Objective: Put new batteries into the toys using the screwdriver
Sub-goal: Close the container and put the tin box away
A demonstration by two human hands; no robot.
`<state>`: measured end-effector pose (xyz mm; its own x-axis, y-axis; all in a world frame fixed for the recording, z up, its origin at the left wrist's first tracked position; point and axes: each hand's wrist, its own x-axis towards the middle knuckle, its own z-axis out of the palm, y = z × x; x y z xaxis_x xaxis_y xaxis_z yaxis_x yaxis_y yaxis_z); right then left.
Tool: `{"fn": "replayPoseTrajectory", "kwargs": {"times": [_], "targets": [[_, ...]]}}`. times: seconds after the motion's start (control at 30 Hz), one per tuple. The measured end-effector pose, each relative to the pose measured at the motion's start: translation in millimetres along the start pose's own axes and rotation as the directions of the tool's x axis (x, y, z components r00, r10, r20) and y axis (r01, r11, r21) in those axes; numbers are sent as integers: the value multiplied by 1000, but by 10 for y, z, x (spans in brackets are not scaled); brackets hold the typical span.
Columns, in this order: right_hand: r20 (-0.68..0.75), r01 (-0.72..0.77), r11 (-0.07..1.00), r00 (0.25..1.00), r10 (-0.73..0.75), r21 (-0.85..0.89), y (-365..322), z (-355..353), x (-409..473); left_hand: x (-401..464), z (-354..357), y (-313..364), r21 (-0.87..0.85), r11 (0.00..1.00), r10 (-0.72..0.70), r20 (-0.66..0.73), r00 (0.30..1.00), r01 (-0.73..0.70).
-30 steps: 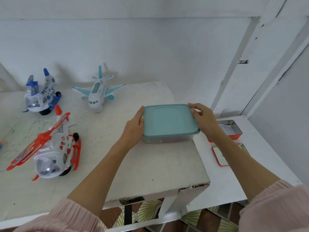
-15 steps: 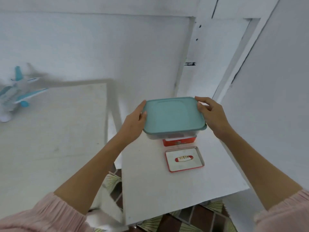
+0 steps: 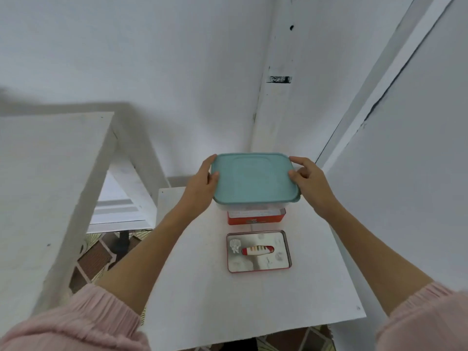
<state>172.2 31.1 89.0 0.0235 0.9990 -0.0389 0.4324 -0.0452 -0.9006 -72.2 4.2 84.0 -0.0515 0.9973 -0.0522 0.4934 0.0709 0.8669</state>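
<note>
A clear plastic box with a teal lid [image 3: 253,179] is held in the air between my two hands, above the low white side table [image 3: 202,287]. My left hand [image 3: 200,190] grips its left edge, my right hand [image 3: 310,184] its right edge. Directly below the box stands a red tin [image 3: 255,217], partly hidden by it. In front of the tin lies its metal lid [image 3: 258,250], upside down, holding a small red-and-white striped object [image 3: 257,250]. No toys or screwdriver are in view.
The larger white table [image 3: 50,186] rises at the left, its edge close to my left arm. White walls close the corner behind and to the right of the side table. Patterned floor tiles [image 3: 96,259] show in the gap between the tables.
I have turned right and carried the teal-lidded box from the big table over to above the side table. The toy planes have left the view.
</note>
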Motion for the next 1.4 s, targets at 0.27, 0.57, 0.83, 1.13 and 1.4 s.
{"fn": "replayPoseTrajectory", "kwargs": {"times": [0.27,0.57,0.83,1.13,1.4], "targets": [[88,-156,977,982,170,-144,711,165,701,667,579,-496,-3,987,-158,143,977,160],[164,-276,934,934,316,-229,1674,412,1103,1106,1218,-1217,38,962,-274,134,952,271],[217,-254,921,921,324,-297,2057,589,1282,1262,1490,-1641,80,951,-308,134,942,299],[246,-189,898,921,302,-398,2244,696,1276,1274,1642,-1876,210,937,-309,130,942,278],[220,-146,855,932,287,-498,2405,726,1243,1262,1668,-1923,474,852,-314,127,941,221]]}}
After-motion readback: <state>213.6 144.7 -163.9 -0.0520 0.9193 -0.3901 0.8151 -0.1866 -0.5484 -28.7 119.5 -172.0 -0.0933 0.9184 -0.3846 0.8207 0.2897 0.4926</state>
